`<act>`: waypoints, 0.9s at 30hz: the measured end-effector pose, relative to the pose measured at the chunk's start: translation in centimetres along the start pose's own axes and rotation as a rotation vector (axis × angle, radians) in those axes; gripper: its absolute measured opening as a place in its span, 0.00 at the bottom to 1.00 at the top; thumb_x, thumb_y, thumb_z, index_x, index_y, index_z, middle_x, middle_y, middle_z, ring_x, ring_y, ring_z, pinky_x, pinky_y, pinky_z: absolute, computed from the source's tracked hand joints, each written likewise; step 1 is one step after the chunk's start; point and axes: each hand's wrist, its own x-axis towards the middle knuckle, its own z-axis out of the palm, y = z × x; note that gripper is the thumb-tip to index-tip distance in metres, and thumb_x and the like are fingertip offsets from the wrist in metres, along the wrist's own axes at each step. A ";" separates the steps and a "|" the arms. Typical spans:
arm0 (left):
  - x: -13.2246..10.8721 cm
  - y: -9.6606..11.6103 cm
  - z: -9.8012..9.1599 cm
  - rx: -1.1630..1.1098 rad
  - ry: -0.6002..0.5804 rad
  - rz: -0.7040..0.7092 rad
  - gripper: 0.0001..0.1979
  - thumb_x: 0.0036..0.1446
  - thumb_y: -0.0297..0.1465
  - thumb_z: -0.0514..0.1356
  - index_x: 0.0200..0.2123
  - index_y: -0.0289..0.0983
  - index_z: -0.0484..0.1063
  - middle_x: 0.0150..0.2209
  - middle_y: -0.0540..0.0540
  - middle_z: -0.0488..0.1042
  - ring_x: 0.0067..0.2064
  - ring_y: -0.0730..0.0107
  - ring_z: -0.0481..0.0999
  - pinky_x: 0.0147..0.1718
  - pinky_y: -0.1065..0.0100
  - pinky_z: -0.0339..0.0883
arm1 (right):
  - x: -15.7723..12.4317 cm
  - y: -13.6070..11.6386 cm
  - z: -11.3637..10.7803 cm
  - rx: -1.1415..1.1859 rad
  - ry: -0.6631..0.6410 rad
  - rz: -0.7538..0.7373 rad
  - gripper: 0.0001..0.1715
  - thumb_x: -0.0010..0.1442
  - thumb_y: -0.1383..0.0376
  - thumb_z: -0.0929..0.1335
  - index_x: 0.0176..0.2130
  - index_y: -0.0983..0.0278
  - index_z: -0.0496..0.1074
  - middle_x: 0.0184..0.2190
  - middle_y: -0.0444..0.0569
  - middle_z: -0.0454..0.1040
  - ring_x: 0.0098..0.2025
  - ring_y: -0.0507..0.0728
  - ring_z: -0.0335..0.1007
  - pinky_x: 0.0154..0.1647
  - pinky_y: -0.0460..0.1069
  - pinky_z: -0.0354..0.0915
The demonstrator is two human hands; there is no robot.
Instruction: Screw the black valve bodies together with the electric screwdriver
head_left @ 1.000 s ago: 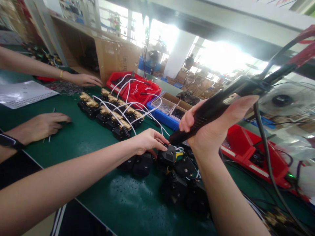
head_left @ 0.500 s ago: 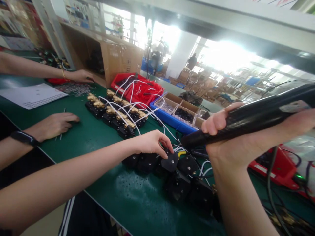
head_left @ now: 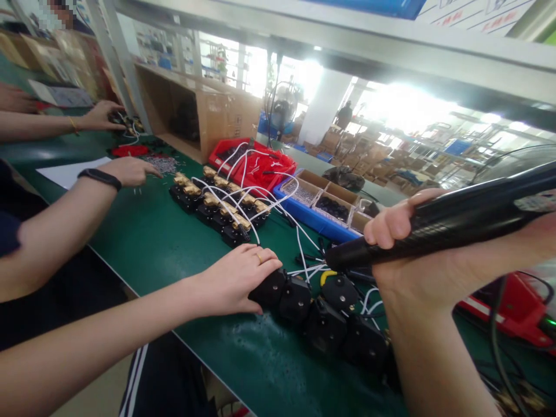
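My right hand (head_left: 412, 275) is wrapped round a black electric screwdriver (head_left: 438, 226), its tip pointing down and left over white cables. My left hand (head_left: 238, 278) wears a ring and grips a black valve housing (head_left: 273, 287) at the left end of a row. The thumb is at the near side, with the fingers over the top. More black housings (head_left: 325, 327) with screws in their faces lie to the right, below the screwdriver. A yellow piece (head_left: 326, 277) sits behind one of them. Farther back, several brass valves (head_left: 212, 200) on black housings trail white cables.
Behind the valves are a red bin (head_left: 221, 153) and a blue tray (head_left: 304, 212) with compartments of small parts. A cardboard box (head_left: 226, 119) stands farther left. A co-worker's arms (head_left: 99, 179) reach over the green table (head_left: 143, 246). A red holder (head_left: 499, 307) and cable are at right.
My left hand has moved left along the row, from one housing to the one at the end. The view has shifted. The co-worker's hands have moved farther back.
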 end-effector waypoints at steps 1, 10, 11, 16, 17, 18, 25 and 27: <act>-0.1 -0.2 0.3 0.023 0.011 0.005 0.33 0.44 0.34 0.72 0.54 0.36 0.67 0.53 0.38 0.72 0.54 0.50 0.72 0.55 0.53 0.62 | 0.0 0.2 0.1 -0.032 -0.016 -0.046 0.40 0.52 0.30 0.59 0.17 0.62 0.60 0.09 0.37 0.53 0.10 0.50 0.52 0.07 0.45 0.49; 3.3 -2.8 -1.4 -0.259 -0.071 -0.170 0.27 0.43 0.35 0.69 0.49 0.37 0.73 0.43 0.45 0.77 0.43 0.58 0.76 0.41 0.66 0.67 | 1.1 1.9 0.4 -0.087 -0.121 -0.009 0.42 0.46 0.26 0.60 0.19 0.62 0.61 0.09 0.39 0.55 0.10 0.51 0.54 0.09 0.46 0.51; 3.8 -3.3 -1.6 -0.331 -0.089 -0.193 0.28 0.41 0.35 0.70 0.49 0.37 0.72 0.43 0.46 0.77 0.43 0.59 0.76 0.40 0.67 0.67 | 1.3 2.1 0.5 -0.080 -0.124 0.008 0.42 0.46 0.26 0.60 0.20 0.62 0.61 0.10 0.39 0.56 0.11 0.51 0.54 0.09 0.46 0.51; 5.4 -5.3 -1.3 -0.708 -0.149 -0.326 0.33 0.38 0.34 0.71 0.52 0.39 0.71 0.50 0.46 0.73 0.43 0.65 0.73 0.42 0.67 0.67 | 1.9 3.8 1.5 -0.031 -0.185 0.015 0.41 0.46 0.28 0.63 0.21 0.62 0.63 0.10 0.39 0.58 0.11 0.51 0.55 0.09 0.45 0.53; 5.5 -5.5 -1.1 -0.787 -0.149 -0.345 0.33 0.37 0.34 0.71 0.51 0.39 0.71 0.50 0.46 0.72 0.43 0.66 0.73 0.40 0.68 0.68 | 2.0 4.2 1.7 -0.029 -0.192 0.008 0.41 0.46 0.27 0.62 0.21 0.62 0.63 0.10 0.39 0.58 0.11 0.50 0.55 0.09 0.44 0.53; 5.5 -5.6 -0.9 -0.872 -0.143 -0.364 0.33 0.38 0.34 0.71 0.51 0.39 0.71 0.49 0.46 0.72 0.42 0.66 0.73 0.38 0.69 0.68 | 2.1 4.5 1.9 -0.032 -0.195 0.001 0.42 0.46 0.27 0.62 0.21 0.63 0.64 0.10 0.39 0.58 0.11 0.50 0.55 0.09 0.44 0.53; 5.1 -5.5 0.4 -1.270 -0.014 -0.426 0.20 0.47 0.35 0.68 0.45 0.38 0.74 0.43 0.47 0.75 0.39 0.70 0.74 0.32 0.72 0.69 | 2.5 6.1 3.1 -0.012 -0.251 -0.001 0.41 0.50 0.29 0.61 0.23 0.63 0.64 0.11 0.39 0.60 0.11 0.50 0.56 0.10 0.45 0.55; 5.2 -5.2 0.7 -1.295 0.040 -0.434 0.17 0.46 0.34 0.68 0.42 0.38 0.74 0.40 0.48 0.76 0.36 0.72 0.74 0.30 0.73 0.68 | 2.6 6.2 3.4 -0.018 -0.259 -0.008 0.40 0.51 0.29 0.62 0.23 0.63 0.64 0.11 0.40 0.60 0.11 0.50 0.56 0.10 0.45 0.55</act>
